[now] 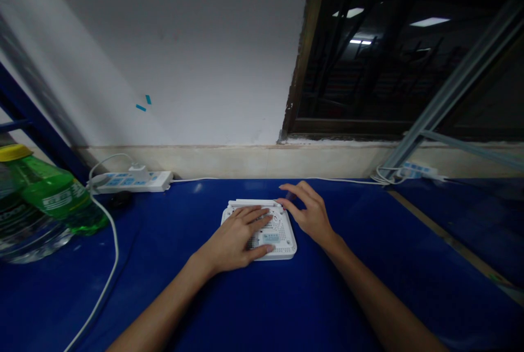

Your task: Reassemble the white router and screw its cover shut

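A white router (286, 236) lies on the blue tabletop, its vented underside with a pale label facing up. A white bar, which looks like a folded antenna (256, 202), runs along its far edge. My left hand (239, 234) rests flat on the router's left and middle part, fingers spread, covering much of the vents. At the far right corner is my right hand (309, 213), its thumb tip close to the bar's end and its index finger arched above, with a gap between them. Whether the thumb touches the bar I cannot tell.
A green bottle (61, 194) with a yellow cap leans at the left by a large clear bottle (24, 237). Behind them lies a white power strip (159, 181) with a white cable (115, 248). Another power strip (417, 169) sits by a metal post (429, 106) at right.
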`<state>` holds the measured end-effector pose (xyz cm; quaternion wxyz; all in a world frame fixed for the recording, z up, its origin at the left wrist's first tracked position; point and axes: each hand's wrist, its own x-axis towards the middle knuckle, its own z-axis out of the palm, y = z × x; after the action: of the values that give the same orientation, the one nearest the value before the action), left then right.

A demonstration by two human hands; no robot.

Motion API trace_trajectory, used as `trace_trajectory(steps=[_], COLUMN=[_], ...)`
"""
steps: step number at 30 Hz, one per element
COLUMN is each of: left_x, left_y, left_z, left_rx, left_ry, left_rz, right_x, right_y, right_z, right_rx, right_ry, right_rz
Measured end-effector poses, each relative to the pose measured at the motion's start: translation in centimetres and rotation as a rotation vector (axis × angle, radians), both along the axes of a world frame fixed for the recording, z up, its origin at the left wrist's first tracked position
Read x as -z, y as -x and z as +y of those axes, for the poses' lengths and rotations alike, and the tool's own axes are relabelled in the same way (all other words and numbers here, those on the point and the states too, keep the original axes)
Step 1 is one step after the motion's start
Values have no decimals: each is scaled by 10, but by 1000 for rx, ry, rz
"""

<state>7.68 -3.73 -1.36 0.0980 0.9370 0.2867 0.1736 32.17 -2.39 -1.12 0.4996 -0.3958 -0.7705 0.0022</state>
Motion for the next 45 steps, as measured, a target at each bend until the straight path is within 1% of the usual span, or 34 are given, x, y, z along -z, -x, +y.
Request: trace_trajectory(steps=[2,5,6,10,12,13,16,18,22,24,27,29,31,33,35,36,39,41,44,45], left_x=[0,0,-1,-2,-2,-1,0,0,0,0,2,4,5,7,8,8,8,7,7,7], left_y=[0,-1,-1,-1,-1,-2,-1,-1,-2,-2,-1,-1,0,0,0,0,-1,-1,-1,-1], left_z=[0,0,0,-1,-1,-1,-1,0,1,1,2,2,2,2,2,3,3,4,4,4], left_rx=[4,5,5,1,-5,-5,-1,0,-11,-16,-17,-18,-19,-14,-13,-13,-17,-17,-14,-12], left_ry=[-1,0,0,7,11,12,14,17,24,27,32,33,33,36,43,47,52,49,50,52], left_rz=[-11,-9,-10,-12,-4,-2,-1,7,30,33,40,41,30,14,6,7,18,23,17,11], right_x=[-2,-4,-4,-3,-4,-4,-5,-4,-3,-5,-8,-8,-8,-7,-9,-10,-13,-12,-8,-7], right_y=[0,-1,0,2,3,3,1,1,2,2,-1,-3,-4,-4,-4,-4,-4,-4,-4,-4], right_z=[-1,-3,-2,-1,-1,-2,-3,-4,-4,-4,-6,-6,-4,-3,-3,-3,-5,-5,-3,-3], right_rx=[-39,-141,-145,-34,-17,-35,-148,-172,-30,-18,-132,-180,-144,-69,-37,-48,-145,-161,-68,-32], right_ry=[43,131,136,63,73,98,179,175,81,99,185,192,149,103,104,127,202,181,105,102], right_rz=[-36,-51,-42,-21,-29,-33,-42,-34,-10,-22,-50,-35,-18,-8,-31,-45,-64,-39,-9,-13])
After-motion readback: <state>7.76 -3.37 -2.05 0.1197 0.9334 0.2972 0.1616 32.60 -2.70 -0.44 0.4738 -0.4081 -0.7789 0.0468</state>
